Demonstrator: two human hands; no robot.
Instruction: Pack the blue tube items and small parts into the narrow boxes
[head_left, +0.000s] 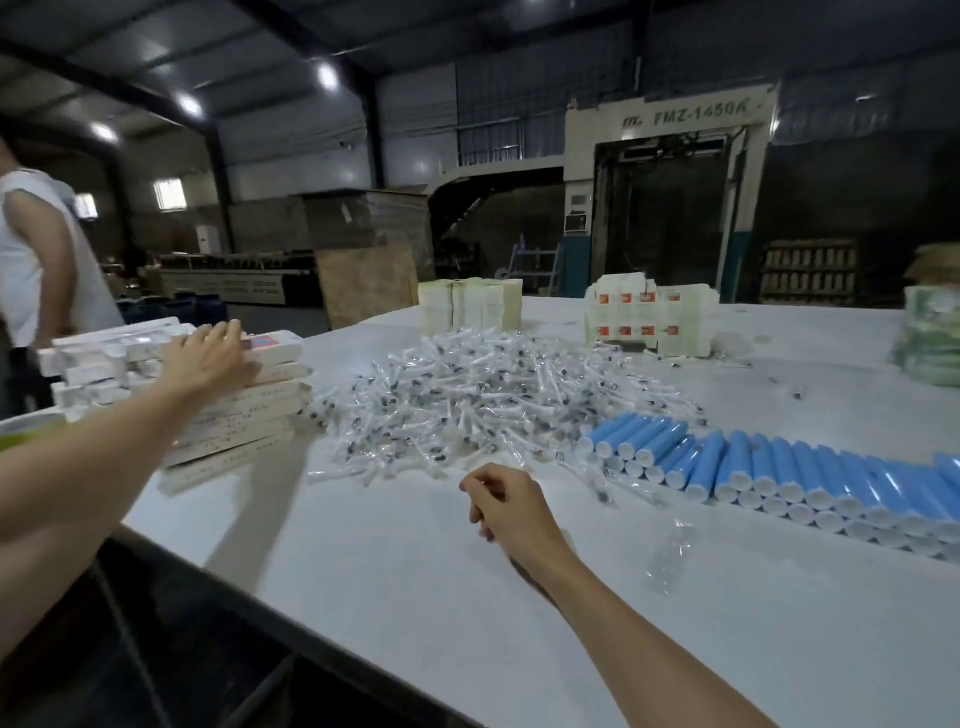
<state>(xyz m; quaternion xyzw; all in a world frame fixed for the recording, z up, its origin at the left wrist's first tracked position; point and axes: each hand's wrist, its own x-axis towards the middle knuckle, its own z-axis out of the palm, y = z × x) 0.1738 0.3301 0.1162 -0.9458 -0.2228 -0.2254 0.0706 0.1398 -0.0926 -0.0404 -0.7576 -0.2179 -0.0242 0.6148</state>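
Note:
Blue tubes (810, 467) with white caps lie stacked in a long row on the right of the white table (415, 571). A heap of small clear-wrapped parts (483, 395) fills the middle. Narrow white boxes (244, 410) are piled at the left. My left hand (213, 353) rests flat on top of that pile, fingers straight. My right hand (504, 504) hovers over the table in front of the heap, fingers loosely curled, holding nothing that I can see.
Two blocks of flat white cartons (470, 306) (652, 322) stand at the back of the table. A green-wrapped bundle (930, 343) sits at the far right. A loose clear wrapper (672, 556) lies near my right forearm. A person in white (36, 270) stands at the left.

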